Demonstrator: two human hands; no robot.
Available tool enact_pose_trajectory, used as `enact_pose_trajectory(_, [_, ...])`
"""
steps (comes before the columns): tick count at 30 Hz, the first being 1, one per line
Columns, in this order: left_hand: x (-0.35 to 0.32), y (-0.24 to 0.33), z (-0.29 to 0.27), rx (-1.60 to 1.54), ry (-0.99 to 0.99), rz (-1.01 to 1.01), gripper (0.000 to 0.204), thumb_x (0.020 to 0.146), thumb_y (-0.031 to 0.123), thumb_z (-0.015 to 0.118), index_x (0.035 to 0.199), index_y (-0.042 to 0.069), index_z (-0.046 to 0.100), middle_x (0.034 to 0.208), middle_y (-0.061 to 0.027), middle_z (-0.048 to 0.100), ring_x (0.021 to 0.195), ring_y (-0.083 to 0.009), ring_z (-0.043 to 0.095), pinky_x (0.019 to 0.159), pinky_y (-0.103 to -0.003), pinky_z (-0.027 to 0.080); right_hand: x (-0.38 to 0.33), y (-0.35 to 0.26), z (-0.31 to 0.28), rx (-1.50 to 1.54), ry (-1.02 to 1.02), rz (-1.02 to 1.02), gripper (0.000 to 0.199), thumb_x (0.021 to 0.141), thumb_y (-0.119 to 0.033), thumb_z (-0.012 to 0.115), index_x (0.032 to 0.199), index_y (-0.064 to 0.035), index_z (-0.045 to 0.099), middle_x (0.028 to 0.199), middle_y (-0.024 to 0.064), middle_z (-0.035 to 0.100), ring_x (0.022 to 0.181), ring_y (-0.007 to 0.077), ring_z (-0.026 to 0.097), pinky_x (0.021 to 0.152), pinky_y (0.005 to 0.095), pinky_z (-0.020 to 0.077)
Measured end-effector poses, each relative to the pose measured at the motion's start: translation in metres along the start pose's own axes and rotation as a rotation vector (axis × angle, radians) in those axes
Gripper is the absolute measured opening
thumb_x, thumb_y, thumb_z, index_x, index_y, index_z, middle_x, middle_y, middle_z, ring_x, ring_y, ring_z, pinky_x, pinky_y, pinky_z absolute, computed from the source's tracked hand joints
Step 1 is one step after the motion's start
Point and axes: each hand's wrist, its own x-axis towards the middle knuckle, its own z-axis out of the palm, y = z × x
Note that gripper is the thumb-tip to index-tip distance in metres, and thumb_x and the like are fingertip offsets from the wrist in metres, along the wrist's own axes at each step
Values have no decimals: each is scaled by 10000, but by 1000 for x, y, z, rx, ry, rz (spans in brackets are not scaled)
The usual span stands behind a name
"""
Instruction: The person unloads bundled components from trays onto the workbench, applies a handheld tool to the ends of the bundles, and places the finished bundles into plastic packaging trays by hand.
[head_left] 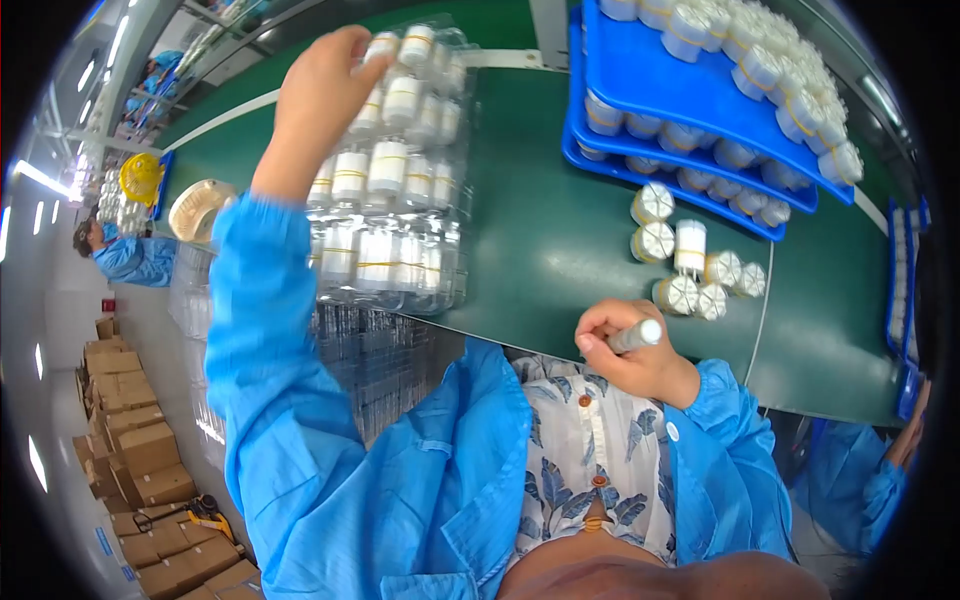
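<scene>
While your right fingers [604,313] clasp a tube [637,335], ease rolls [402,100] straight with your left hand [325,85], whose pinch I can't tell.

Factory packing floor — green workbench [530,210], identical white cylinders [387,168] and stacked blue trays [640,95] on it; cardboard boxes [150,450], blue-coated co-worker [135,260] left of it.

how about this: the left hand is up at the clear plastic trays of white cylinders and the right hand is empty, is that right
Not quite: the right hand is not empty. The head view shows it holding a small pale cylinder. The left hand is up at the clear plastic trays of white cylinders, as you say.
</scene>
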Motion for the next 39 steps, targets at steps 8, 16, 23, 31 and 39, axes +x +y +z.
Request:
enact_pose_trajectory(8, [-162,194,11,-632,-245,296,494,814,-11,681,1286,3,535,1299,-216,553,1166,-395,558,970,-429,481,-7,8,13,-270,4,-337,252,814,-191,727,686,-105,527,554,61,515,509,290,553,451,409,384])
enact_pose_trajectory(16, [-133,235,98,-810,-147,458,536,791,2,708,1296,95,555,1418,-153,476,1265,-400,463,1037,-468,427,-25,14,2,-339,109,-330,316,820,-199,732,631,-110,495,530,67,478,494,280,532,443,410,348])
enact_pose_trajectory(23, [-146,236,108,-704,26,367,383,752,52,756,1122,92,667,1247,-125,569,1115,-338,535,893,-419,492,-22,11,-8,-282,231,-334,268,768,-88,749,634,-93,516,543,58,493,469,257,518,422,374,341])
enact_pose_trajectory(31, [-170,193,71,-882,2,121,500,656,37,828,1115,14,630,1126,-145,617,972,-338,602,810,-417,516,-7,-12,-32,-154,333,-313,194,782,-43,715,664,-56,563,601,58,574,483,211,542,449,332,390])
enact_pose_trajectory(39, [-201,172,85,-1007,-91,163,551,635,66,851,1130,16,614,1056,-120,666,955,-331,610,812,-404,513,26,-22,-14,-183,288,-128,228,869,-78,669,675,-27,561,591,64,516,497,197,480,456,339,341])
